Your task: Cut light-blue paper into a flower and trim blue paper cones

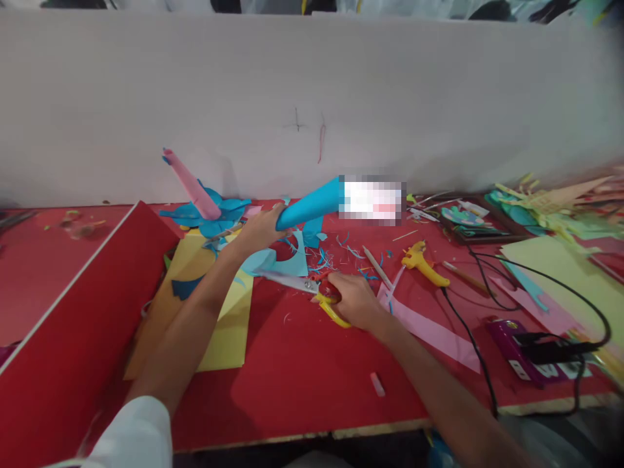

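A yellow glue gun lies near a purple box.

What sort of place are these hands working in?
Probably a paper-craft workspace: on the flat red table lie a yellow glue gun and a flat yellow paper sheet, and the right hand holds metal-bladed scissors with red-and-yellow handles.

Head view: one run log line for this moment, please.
left hand: holds blue paper tube; right hand: holds scissors; glue gun: lies on table
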Tool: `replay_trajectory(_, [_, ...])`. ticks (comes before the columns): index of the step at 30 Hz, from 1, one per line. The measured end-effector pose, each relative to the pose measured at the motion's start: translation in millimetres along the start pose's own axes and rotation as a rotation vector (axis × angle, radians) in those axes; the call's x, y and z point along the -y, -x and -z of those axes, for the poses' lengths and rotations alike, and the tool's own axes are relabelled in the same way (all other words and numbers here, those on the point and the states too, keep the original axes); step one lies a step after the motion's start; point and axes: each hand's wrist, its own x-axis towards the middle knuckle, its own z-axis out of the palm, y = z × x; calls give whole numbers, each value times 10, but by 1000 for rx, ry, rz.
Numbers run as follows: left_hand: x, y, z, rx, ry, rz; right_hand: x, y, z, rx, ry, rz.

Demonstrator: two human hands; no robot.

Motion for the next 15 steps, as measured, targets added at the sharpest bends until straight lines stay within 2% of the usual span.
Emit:
replay_trajectory(3, [-68,29,79,-21,168,-76,4,-34,-53,-81,-332,-140])
replay_trajectory(6, [-209,96,187,-78,414,-58,60,-65,-33,-136,-560,-229])
replay_trajectory(8, [-314,150,236,-123,556,-3,88,-61,-9,-169,-639,-246])
replay_trajectory(11, [-451,235,266,-98,768,84,87,-28,0,-197,-717,-239])
replay_trajectory(15, [-557,354,316,-67,906,63,61,-19,-10,-256,-760,-279])
